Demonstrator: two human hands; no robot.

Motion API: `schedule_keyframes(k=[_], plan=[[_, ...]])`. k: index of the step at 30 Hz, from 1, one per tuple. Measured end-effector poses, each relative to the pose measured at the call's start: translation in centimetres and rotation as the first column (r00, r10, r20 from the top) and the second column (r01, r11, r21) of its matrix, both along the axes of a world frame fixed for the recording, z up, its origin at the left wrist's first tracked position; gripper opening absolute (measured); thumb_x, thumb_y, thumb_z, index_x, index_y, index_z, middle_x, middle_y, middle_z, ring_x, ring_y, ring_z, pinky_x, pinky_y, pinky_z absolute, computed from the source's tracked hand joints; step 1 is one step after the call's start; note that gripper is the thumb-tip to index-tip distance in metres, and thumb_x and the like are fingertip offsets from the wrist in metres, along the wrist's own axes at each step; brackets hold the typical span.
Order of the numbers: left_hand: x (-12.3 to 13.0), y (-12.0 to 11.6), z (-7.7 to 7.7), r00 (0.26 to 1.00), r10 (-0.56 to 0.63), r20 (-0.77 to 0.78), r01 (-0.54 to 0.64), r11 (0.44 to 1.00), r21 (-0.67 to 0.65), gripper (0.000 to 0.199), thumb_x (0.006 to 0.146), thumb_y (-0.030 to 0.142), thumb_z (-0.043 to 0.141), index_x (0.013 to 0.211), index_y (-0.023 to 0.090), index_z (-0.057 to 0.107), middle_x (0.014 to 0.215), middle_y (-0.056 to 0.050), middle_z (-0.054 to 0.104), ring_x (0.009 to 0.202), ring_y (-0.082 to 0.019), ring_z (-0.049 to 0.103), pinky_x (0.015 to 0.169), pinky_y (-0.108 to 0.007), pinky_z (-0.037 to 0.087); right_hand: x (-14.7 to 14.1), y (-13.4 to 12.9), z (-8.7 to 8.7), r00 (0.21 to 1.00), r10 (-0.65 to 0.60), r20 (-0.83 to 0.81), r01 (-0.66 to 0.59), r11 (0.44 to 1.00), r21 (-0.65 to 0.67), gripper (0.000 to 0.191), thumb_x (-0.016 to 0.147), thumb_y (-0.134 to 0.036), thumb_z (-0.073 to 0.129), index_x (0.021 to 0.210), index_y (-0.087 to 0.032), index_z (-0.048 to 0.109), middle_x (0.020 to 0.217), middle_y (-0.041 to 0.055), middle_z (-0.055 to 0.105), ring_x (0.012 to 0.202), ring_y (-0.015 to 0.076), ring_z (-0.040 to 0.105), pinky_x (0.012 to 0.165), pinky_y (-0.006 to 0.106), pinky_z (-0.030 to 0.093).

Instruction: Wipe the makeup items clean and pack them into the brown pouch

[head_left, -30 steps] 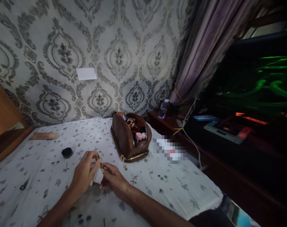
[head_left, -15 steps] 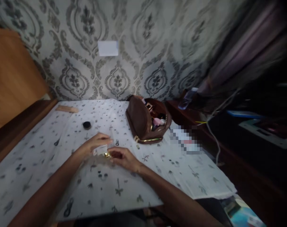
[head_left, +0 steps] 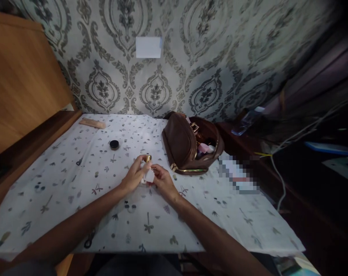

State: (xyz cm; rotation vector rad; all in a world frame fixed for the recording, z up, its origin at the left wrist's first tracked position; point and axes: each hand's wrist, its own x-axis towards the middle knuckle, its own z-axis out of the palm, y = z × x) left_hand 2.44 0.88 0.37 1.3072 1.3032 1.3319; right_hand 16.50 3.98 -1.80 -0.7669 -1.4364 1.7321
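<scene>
Over the middle of the cloth-covered table [head_left: 139, 216], the person's left hand [head_left: 133, 178] and right hand [head_left: 165, 185] meet, both grips grasping a small gold-topped white item [head_left: 149, 176], which is left of and nearer than an open brown bag [head_left: 181, 142], while a round black container [head_left: 114, 145] lies beyond them to the left.
</scene>
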Motion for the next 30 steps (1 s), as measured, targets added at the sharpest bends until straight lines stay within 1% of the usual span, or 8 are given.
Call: schedule_keyframes(k=[3, 6, 10, 14, 18, 21, 27, 30], plan=[[0.1, -0.3, 0.1, 0.995, -0.099, -0.023, 0.099, 0.995, 0.005, 0.046, 0.082, 0.045, 0.068, 0.118, 0.023, 0.053, 0.099, -0.001, 0.058, 0.085, -0.015, 0.058, 0.072, -0.024, 0.05, 0.1, -0.2, 0.2, 0.999, -0.046, 0.012, 0.044, 0.991, 0.128, 0.033, 0.066, -0.035, 0.078, 0.092, -0.02, 0.065, 0.081, -0.0001, 0.069, 0.071, 0.0159, 0.061, 0.069, 0.028, 0.05], [0.1, -0.5, 0.3, 0.987, -0.159, 0.03, 0.16, 0.985, -0.066, 0.043, 0.082, 0.047, 0.067, 0.114, 0.021, 0.054, 0.09, 0.0, 0.059, 0.071, -0.013, 0.058, 0.062, -0.024, 0.049, 0.3, -0.4, 0.5, 0.998, -0.011, 0.068, -0.006, 0.972, 0.236, 0.024, 0.071, -0.028, 0.07, 0.093, -0.019, 0.068, 0.085, 0.0006, 0.07, 0.077, 0.0168, 0.061, 0.075, 0.029, 0.05], [0.0, -0.5, 0.7, 0.994, -0.113, 0.005, 0.113, 0.993, -0.037, 0.033, 0.085, 0.051, 0.061, 0.096, 0.019, 0.056, 0.077, 0.002, 0.054, 0.061, -0.012, 0.054, 0.055, -0.024, 0.045, 0.7, -0.5, 0.6, 0.978, 0.05, 0.203, -0.106, 0.954, 0.279, 0.025, 0.075, -0.021, 0.061, 0.098, -0.017, 0.071, 0.075, -0.0011, 0.067, 0.066, 0.0146, 0.058, 0.064, 0.026, 0.047], [-0.4, -0.3, 0.9, 0.979, -0.002, -0.205, 0.025, 0.994, 0.108, 0.028, 0.091, 0.047, 0.052, 0.082, 0.02, 0.051, 0.07, 0.003, 0.051, 0.065, -0.013, 0.051, 0.063, -0.025, 0.041, 1.4, -0.3, 0.8, 0.955, -0.017, 0.295, -0.059, 0.967, 0.247, 0.023, 0.082, -0.031, 0.059, 0.095, -0.016, 0.072, 0.067, -0.0007, 0.064, 0.058, 0.0145, 0.057, 0.059, 0.027, 0.046], [-0.6, -0.4, 1.0, 0.857, 0.078, -0.509, 0.022, 0.982, 0.187, 0.032, 0.093, 0.045, 0.046, 0.071, 0.022, 0.044, 0.06, 0.004, 0.046, 0.058, -0.014, 0.047, 0.061, -0.027, 0.035, 1.9, -0.1, 1.1, 0.962, -0.152, 0.225, 0.095, 0.965, 0.245, 0.03, 0.086, -0.043, 0.059, 0.093, -0.015, 0.069, 0.07, 0.0016, 0.063, 0.056, 0.0141, 0.056, 0.055, 0.027, 0.045], [-0.4, -0.7, 0.8, 0.753, 0.087, -0.653, 0.069, 0.975, 0.21, 0.037, 0.097, 0.043, 0.037, 0.07, 0.021, 0.05, 0.064, 0.0, 0.056, 0.062, -0.016, 0.053, 0.063, -0.028, 0.034, 1.8, -0.2, 1.2, 0.989, -0.094, 0.113, 0.065, 0.969, 0.237, 0.035, 0.086, -0.043, 0.061, 0.111, -0.018, 0.064, 0.079, 0.0014, 0.063, 0.062, 0.0124, 0.056, 0.058, 0.025, 0.046], [-0.5, -0.6, 0.2, 0.614, 0.121, -0.78, 0.048, 0.981, 0.19, 0.054, 0.101, 0.043, 0.025, 0.069, 0.019, 0.061, 0.068, -0.006, 0.068, 0.061, -0.018, 0.057, 0.06, -0.03, 0.031, 1.3, -0.6, 0.8, 0.999, 0.026, 0.024, -0.03, 0.983, 0.183, 0.031, 0.078, -0.034, 0.072, 0.105, -0.022, 0.063, 0.087, -0.0003, 0.062, 0.066, 0.0099, 0.055, 0.061, 0.023, 0.045], [-0.9, -0.4, 0.2, 0.622, 0.12, -0.773, 0.051, 0.98, 0.194, 0.054, 0.099, 0.045, 0.028, 0.064, 0.019, 0.06, 0.062, -0.004, 0.065, 0.057, -0.016, 0.052, 0.058, -0.029, 0.029, 1.1, -0.7, 0.5, 0.999, 0.034, -0.04, -0.029, 0.993, 0.116, 0.039, 0.071, -0.035, 0.08, 0.105, -0.025, 0.063, 0.099, 0.0006, 0.062, 0.074, 0.0113, 0.061, 0.065, 0.024, 0.049]])
